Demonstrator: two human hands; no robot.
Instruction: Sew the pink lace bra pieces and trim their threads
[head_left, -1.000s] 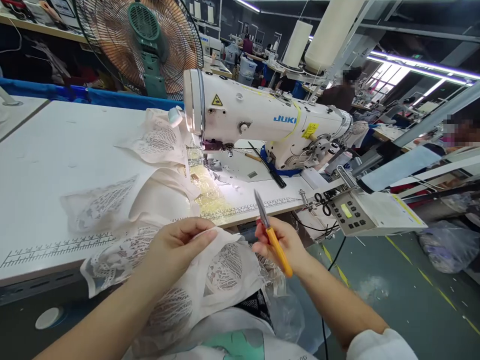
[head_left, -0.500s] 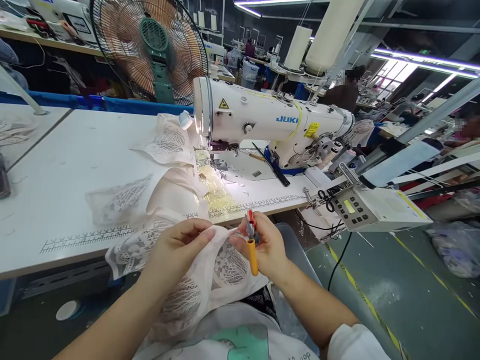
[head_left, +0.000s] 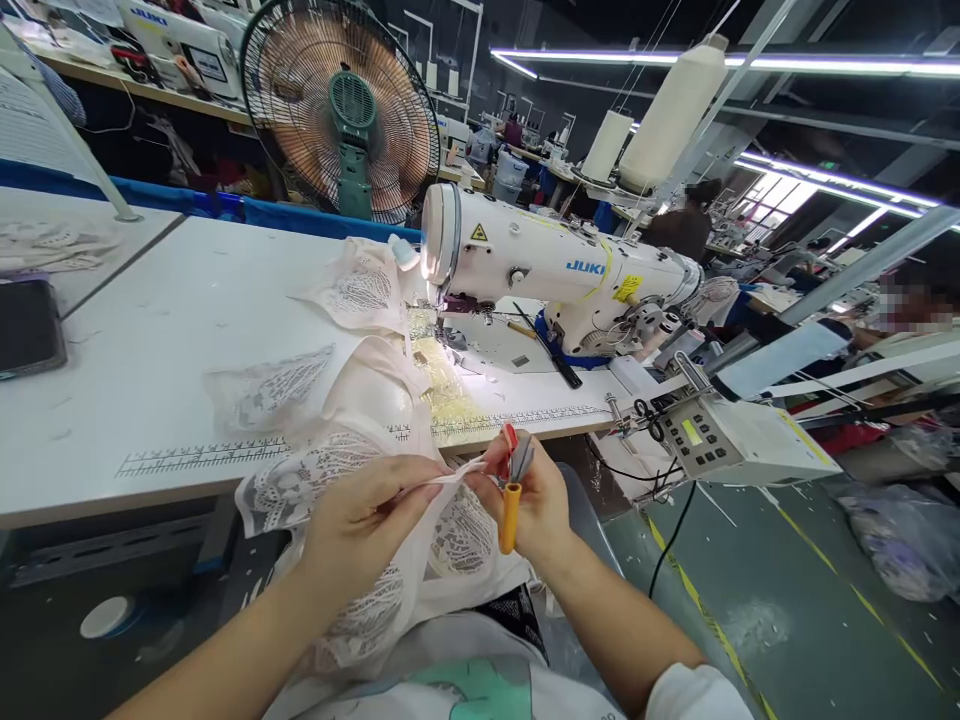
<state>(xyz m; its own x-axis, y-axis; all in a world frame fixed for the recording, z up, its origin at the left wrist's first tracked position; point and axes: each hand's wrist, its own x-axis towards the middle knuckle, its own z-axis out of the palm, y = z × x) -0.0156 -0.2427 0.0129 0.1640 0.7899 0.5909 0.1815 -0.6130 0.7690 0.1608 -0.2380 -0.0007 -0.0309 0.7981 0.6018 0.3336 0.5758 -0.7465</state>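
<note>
A pale pink lace bra [head_left: 459,538] hangs over my lap, part of a run of similar pieces. My left hand [head_left: 364,520] is closed, pinching its edge between thumb and fingers. Facing it, my right hand [head_left: 541,500] pinches the same narrow edge with thumb and forefinger. That hand also keeps a pair of thread snips [head_left: 509,518] with orange and red parts tucked in its fingers, blades pointing up. More lace bra pieces [head_left: 367,385] trail up the table towards the needle area of the white sewing machine [head_left: 525,245].
The white table [head_left: 172,340] has printed rulers near its front edge. A phone [head_left: 28,328] lies at far left. Behind stands a large fan [head_left: 352,110]. A screwdriver-like black tool [head_left: 559,362] lies under the machine arm; a control box [head_left: 720,440] hangs at right.
My view has shifted, so the table and machine appear further right and lower. The pinched bra edge is now flatter and more stretched out between my hands. The snips stay in my right hand.
</note>
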